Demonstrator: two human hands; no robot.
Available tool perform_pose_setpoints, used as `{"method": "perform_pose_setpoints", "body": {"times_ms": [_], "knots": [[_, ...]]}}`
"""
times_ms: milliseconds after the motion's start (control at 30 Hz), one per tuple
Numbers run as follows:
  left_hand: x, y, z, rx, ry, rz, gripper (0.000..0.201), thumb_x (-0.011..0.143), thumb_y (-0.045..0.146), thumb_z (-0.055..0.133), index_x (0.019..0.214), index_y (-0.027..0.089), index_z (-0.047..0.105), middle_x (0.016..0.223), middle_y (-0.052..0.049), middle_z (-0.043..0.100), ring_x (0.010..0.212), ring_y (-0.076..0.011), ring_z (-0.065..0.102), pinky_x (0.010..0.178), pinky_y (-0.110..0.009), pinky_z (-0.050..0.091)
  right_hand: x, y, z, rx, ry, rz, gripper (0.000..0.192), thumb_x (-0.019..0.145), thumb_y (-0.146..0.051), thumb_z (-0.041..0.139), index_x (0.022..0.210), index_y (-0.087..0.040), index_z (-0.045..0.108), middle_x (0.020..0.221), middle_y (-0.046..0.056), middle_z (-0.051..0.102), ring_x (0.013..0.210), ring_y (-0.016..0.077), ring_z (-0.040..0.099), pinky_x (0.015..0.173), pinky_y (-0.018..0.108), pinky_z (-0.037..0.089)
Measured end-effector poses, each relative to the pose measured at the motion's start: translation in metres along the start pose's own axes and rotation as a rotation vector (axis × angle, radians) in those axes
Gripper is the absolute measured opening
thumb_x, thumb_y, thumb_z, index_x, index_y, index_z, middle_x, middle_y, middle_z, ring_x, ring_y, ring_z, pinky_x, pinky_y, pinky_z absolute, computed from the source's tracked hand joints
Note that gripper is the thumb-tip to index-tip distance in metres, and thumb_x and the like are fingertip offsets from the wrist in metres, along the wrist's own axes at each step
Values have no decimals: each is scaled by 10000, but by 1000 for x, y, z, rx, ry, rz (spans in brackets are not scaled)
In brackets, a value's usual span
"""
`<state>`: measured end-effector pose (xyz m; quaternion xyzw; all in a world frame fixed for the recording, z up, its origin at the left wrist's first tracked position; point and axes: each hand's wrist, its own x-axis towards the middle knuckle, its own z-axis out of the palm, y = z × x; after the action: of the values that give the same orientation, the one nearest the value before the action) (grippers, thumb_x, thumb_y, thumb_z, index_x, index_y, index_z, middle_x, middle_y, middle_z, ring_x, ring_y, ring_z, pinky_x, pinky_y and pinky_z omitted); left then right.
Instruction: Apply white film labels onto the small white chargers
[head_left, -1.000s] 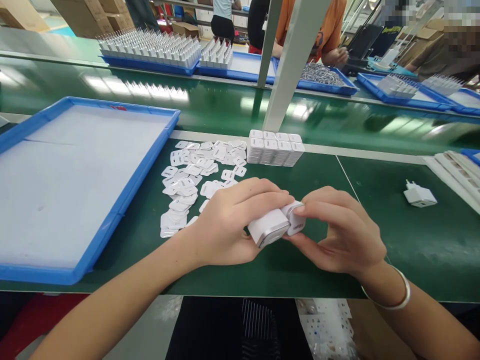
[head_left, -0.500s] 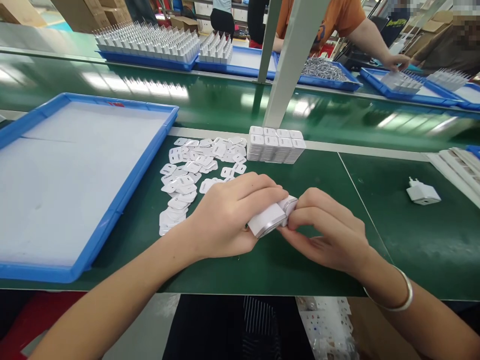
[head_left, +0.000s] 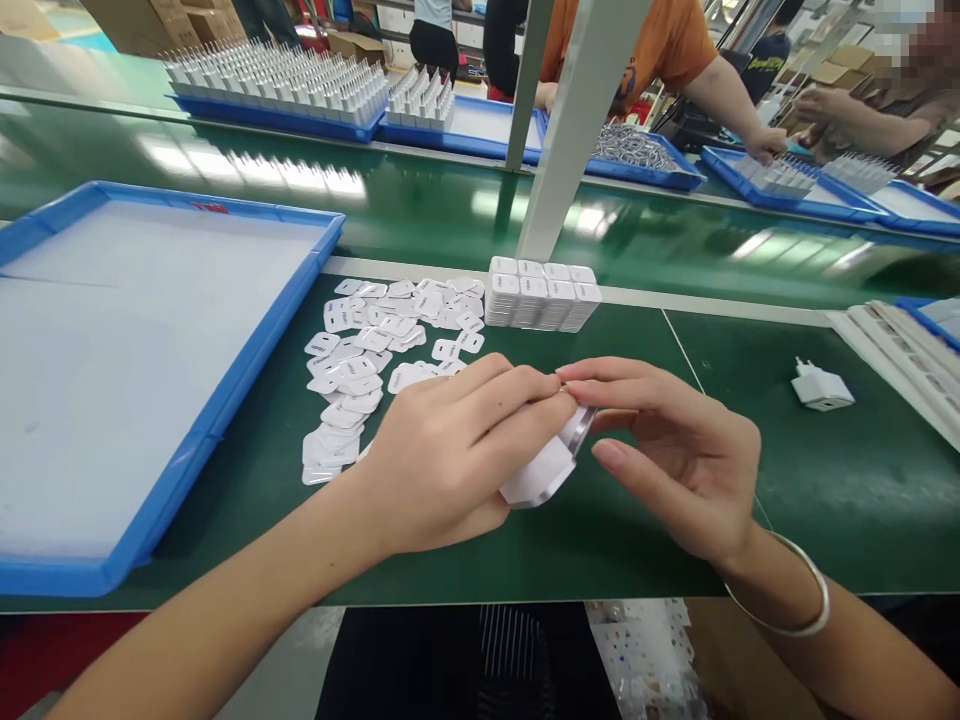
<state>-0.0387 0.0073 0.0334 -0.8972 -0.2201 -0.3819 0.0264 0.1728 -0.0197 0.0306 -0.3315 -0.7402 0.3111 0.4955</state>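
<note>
While the left hand (head_left: 442, 450) clasps two white blocks (head_left: 538, 478), the right hand (head_left: 675, 440) is loosely open beside them

Though the left fingers wrap over much of them, I can see the blocks together, tilted, above the green bench (head_left: 637, 560). At their far end the right fingertips meet the left ones, the thumb standing apart, so that grip is wide; whether those fingertips press on a block, I can't tell. A pale bangle (head_left: 823, 590) rings the right wrist.

Just beyond the grip sits a neat cluster of stacked plates (head_left: 541, 295). Left of that, loose white plates (head_left: 352, 380) spread out, some partly behind the left hand. Farther left of the grip lies a big blue-rimmed tray (head_left: 225, 395). Well off to the grip's right is a plug block (head_left: 823, 390), prongs up. Farthest out, across the bench, a blue tray (head_left: 277, 123) bears rows of pronged pieces, and to its right a co-worker's hand (head_left: 769, 143) reaches over similar ones.
</note>
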Motion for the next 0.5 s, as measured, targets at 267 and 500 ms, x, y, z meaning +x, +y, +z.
{"method": "perform_pose_setpoints", "body": {"times_ms": [267, 500], "knots": [[-2, 3, 3, 22, 20, -25, 335, 855, 118, 560, 1179, 193, 588, 1053, -98, 710, 829, -193, 661, 630, -305, 548, -4, -1, 8, 91, 84, 73, 408, 850, -27, 663, 1182, -254, 735, 1224, 87, 721, 1135, 279, 690, 712, 351, 684], [-3, 4, 4, 52, 32, 2, 355, 823, 88, 563, 1171, 159, 580, 1041, -103, 706, 808, -194, 648, 609, -305, 543, -5, -2, 8, 87, 102, 64, 428, 843, 1, 655, 1178, -252, 739, 1218, 75, 731, 1132, 276, 697, 792, 386, 681]]}}
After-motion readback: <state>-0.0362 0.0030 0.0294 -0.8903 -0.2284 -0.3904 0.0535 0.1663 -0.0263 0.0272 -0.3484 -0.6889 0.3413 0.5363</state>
